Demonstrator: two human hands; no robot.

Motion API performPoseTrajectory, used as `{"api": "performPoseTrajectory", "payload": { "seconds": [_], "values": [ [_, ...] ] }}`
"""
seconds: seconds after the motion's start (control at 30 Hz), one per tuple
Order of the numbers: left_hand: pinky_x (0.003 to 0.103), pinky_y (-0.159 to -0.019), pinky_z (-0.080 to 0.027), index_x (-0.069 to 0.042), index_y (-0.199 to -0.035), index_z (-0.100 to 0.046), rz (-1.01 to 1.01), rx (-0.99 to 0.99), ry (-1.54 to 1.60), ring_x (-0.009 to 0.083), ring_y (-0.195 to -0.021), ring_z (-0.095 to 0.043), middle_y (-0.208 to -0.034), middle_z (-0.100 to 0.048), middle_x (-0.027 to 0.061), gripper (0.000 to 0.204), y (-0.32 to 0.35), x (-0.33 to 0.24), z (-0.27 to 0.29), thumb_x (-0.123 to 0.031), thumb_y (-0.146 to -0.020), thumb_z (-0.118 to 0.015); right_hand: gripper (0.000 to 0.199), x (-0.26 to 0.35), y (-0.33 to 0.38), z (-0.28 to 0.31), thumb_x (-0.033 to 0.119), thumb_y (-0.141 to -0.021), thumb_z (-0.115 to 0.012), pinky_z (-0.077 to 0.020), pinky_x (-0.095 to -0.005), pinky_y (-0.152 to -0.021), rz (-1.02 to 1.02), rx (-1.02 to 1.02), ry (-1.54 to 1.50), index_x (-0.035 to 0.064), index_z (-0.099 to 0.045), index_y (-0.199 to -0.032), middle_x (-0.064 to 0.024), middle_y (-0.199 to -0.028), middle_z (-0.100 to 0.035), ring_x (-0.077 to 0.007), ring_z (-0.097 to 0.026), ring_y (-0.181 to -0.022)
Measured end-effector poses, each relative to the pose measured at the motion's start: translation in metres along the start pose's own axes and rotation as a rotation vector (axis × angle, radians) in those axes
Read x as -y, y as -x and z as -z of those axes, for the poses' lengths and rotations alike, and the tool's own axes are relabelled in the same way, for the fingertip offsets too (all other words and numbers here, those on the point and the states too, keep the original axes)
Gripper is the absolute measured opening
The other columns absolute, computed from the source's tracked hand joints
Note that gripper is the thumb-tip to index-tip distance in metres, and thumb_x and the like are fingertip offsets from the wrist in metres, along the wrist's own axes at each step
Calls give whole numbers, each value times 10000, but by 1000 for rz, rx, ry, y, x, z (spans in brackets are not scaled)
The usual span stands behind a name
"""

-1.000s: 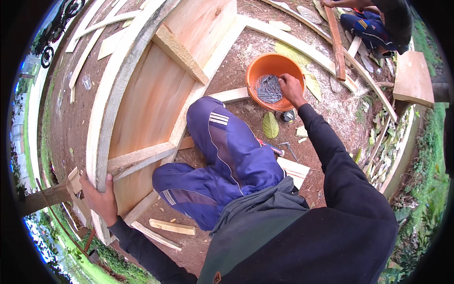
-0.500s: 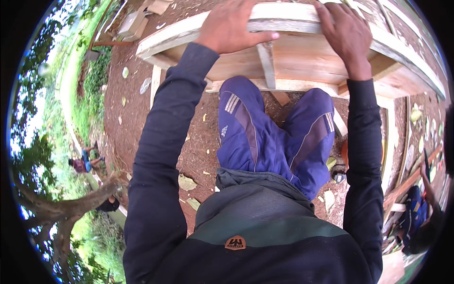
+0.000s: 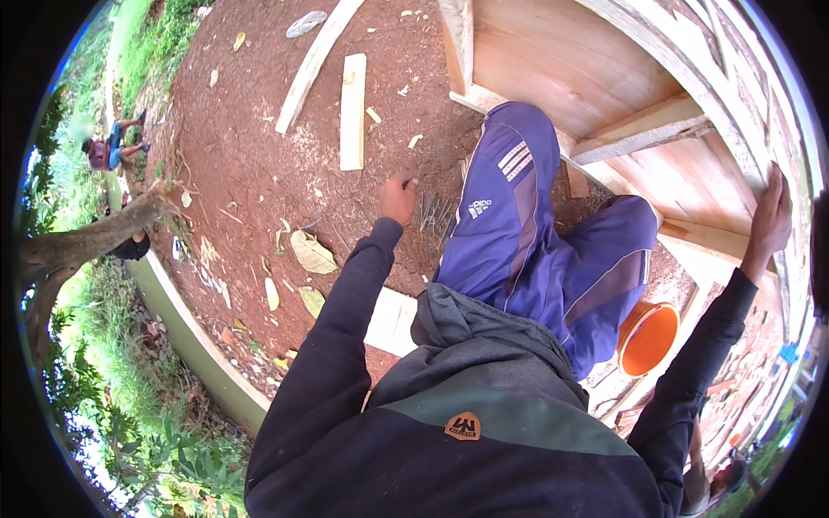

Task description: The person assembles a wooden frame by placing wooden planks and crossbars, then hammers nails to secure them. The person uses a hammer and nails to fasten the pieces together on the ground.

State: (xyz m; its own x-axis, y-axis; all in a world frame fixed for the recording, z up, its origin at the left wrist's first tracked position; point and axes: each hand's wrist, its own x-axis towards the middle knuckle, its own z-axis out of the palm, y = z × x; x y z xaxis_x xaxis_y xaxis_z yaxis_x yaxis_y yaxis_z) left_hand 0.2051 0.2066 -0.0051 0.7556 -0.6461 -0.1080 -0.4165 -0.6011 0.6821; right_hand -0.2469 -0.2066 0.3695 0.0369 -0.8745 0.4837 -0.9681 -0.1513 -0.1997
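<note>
Wooden frame (image 3: 570, 65), backed with broad panels and braced by crosspieces (image 3: 643, 129), sits close by the person's knees, ahead and to the right. Nearest the eye is a dark sweatshirt (image 3: 535, 475) with a green band, and below it purple-blue trousers (image 3: 509, 259) cover two bent legs. The right hand (image 3: 770, 216) reaches out to the frame's outer rail and touches it, fingers lying along the wood; whether that grip is clasping or merely resting, I cannot tell. An orange bucket (image 3: 637, 341) sits beside the trousers, between them and the right sleeve (image 3: 704, 354). On the other side, the left hand (image 3: 397, 200) is low over reddish soil (image 3: 233, 147), fingers loosely bent, just beside a small heap of nails (image 3: 434, 213); I cannot tell whether its grip pinches one. A pale board (image 3: 393, 321) shows partly from behind the waist, and large dry leaves (image 3: 313, 252) lie near the left sleeve (image 3: 337, 319). Beyond the left hand lie two strips of wood (image 3: 352, 112), well apart from the bucket. Farther off come a low wall (image 3: 186, 345), a tree trunk (image 3: 95, 233), a distant person (image 3: 112, 151) and green foliage (image 3: 173, 449).
</note>
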Motion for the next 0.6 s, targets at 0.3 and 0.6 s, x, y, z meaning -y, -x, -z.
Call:
{"api": "performPoseTrajectory", "payload": {
  "seconds": [0.3, 0.6],
  "values": [
    [525, -849, -559, -61, -1004, -753, 261, 108, -93, 414, -957, -712, -986, -737, 221, 236, 42, 52, -58, -267, -920, -673, 557, -14, -12, 2, 567, -1021, -431, -404, -355, -1103, 46, -2, -52, 216, -694, -1365, -25, -1360, -693, -220, -615, -1283],
    [537, -853, -559, -3, -977, -688, 197, 210, -264, 457, -976, -694, -1004, -718, 261, 254, 24, 49, -70, -240, -930, -612, 563, -19, -16, 4, 579, -1013, -433, -402, -356, -1106, 94, -12, -59, 221, -697, -1357, -28, -1356, -696, -234, -613, -1290]
  ]
}}
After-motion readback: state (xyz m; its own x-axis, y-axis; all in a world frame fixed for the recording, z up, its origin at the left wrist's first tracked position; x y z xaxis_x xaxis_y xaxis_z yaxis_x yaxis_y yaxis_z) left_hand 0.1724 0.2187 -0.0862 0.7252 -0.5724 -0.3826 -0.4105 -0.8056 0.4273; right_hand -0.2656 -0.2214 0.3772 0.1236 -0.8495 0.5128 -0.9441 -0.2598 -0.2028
